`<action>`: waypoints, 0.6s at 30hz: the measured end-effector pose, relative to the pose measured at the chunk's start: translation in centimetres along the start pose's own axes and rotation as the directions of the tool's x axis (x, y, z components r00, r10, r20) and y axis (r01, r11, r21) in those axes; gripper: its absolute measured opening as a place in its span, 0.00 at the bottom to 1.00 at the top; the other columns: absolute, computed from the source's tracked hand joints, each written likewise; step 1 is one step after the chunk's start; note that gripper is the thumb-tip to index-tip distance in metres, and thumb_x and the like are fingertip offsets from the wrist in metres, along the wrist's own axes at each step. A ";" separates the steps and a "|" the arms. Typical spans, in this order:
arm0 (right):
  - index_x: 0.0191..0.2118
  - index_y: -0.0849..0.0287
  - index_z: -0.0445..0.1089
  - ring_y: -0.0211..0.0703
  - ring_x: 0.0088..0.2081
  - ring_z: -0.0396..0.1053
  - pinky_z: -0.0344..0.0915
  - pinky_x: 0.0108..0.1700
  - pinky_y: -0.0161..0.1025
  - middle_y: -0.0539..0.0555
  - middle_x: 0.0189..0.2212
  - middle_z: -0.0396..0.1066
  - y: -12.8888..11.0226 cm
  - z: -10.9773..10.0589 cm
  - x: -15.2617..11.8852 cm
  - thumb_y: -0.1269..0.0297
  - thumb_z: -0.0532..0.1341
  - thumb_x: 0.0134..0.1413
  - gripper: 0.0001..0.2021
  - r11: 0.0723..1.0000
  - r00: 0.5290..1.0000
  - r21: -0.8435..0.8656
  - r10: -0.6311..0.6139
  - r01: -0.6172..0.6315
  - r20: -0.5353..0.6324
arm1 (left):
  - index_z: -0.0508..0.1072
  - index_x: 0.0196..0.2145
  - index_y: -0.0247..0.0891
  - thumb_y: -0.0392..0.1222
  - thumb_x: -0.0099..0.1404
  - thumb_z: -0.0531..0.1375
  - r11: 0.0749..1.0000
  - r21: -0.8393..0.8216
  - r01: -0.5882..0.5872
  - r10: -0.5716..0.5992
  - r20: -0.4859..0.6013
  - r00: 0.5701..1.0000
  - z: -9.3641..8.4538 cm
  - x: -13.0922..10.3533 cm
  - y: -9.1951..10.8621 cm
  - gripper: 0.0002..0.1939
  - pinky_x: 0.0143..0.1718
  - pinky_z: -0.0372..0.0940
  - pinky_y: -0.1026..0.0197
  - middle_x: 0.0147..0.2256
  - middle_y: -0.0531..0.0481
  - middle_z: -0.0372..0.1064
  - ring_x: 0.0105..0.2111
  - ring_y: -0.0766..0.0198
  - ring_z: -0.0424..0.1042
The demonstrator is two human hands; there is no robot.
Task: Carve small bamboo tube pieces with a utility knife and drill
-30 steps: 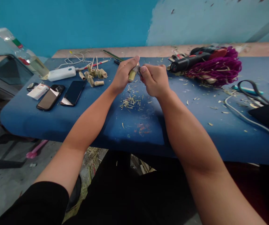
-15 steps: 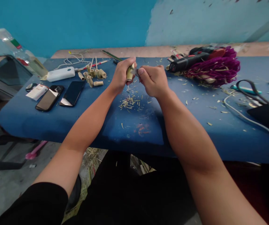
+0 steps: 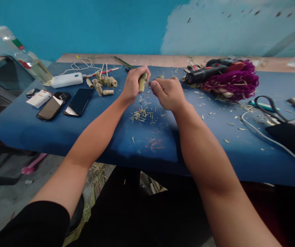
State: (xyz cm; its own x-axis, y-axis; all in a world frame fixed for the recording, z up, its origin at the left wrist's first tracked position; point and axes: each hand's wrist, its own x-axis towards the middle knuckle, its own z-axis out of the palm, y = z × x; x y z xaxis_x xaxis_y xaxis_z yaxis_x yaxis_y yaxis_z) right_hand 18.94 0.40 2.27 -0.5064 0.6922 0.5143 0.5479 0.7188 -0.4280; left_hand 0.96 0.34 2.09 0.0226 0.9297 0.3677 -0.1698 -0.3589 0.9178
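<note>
My left hand (image 3: 134,84) is wrapped round a short bamboo piece (image 3: 142,82), held tilted over the blue table (image 3: 121,137). Facing it, my right hand (image 3: 167,91) pinches a small metal blade (image 3: 148,83), whose tip lies close to the bamboo; most of it is hidden by my fingers. I cannot tell whether blade and bamboo touch. Below both hands lies a pile of thin bamboo shavings (image 3: 141,115). To the left of my left hand several cut bamboo tubes (image 3: 102,81) stand or lie in a cluster.
Two phones (image 3: 78,102), a white power bank (image 3: 67,80) and a clear bottle (image 3: 35,67) occupy the left side. A black power tool (image 3: 206,70) rests against purple fibre strands (image 3: 236,84) at the right. A white cable (image 3: 263,133) and a black pouch (image 3: 291,135) lie near the right edge.
The bamboo piece stands more upright in my left hand, showing more of its length. My right hand has shifted slightly. The whole view has moved a little.
</note>
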 end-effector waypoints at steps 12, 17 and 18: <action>0.29 0.50 0.69 0.47 0.29 0.69 0.65 0.40 0.46 0.53 0.22 0.67 -0.4 0.1 -0.1 0.24 0.39 0.74 0.40 0.995 0.997 0.097 0.017 -0.010 -0.075 | 0.68 0.22 0.46 0.46 0.79 0.57 0.967 0.196 -0.164 0.150 0.088 0.985 0.2 -0.7 0.6 0.25 0.39 0.64 0.53 0.22 0.49 0.59 0.33 0.55 0.67; 0.32 0.50 0.71 0.49 0.32 0.70 0.64 0.42 0.46 0.54 0.23 0.67 0.0 0.1 -0.1 0.27 0.42 0.76 0.37 1.000 1.000 -0.003 -0.003 0.004 0.030 | 0.67 0.22 0.46 0.57 0.80 0.56 0.983 0.167 -0.080 0.069 0.071 0.995 -0.3 -0.2 0.1 0.28 0.33 0.62 0.53 0.20 0.49 0.56 0.29 0.55 0.67; 0.32 0.50 0.71 0.50 0.32 0.70 0.64 0.42 0.46 0.54 0.23 0.67 0.0 0.0 -0.1 0.28 0.42 0.76 0.37 1.000 0.999 -0.015 -0.008 0.009 0.039 | 0.67 0.22 0.46 0.60 0.80 0.57 0.986 0.158 -0.059 0.050 0.059 0.997 -0.3 -0.2 0.1 0.29 0.32 0.63 0.53 0.20 0.49 0.55 0.28 0.56 0.67</action>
State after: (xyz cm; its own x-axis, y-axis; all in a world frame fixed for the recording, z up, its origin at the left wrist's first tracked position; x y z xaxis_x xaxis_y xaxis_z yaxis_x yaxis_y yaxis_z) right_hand 18.97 0.35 2.19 -0.5365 0.6884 0.4882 0.5533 0.7237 -0.4124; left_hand 0.60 0.16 2.03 0.0725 0.9041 0.4212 -0.0131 -0.4214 0.9068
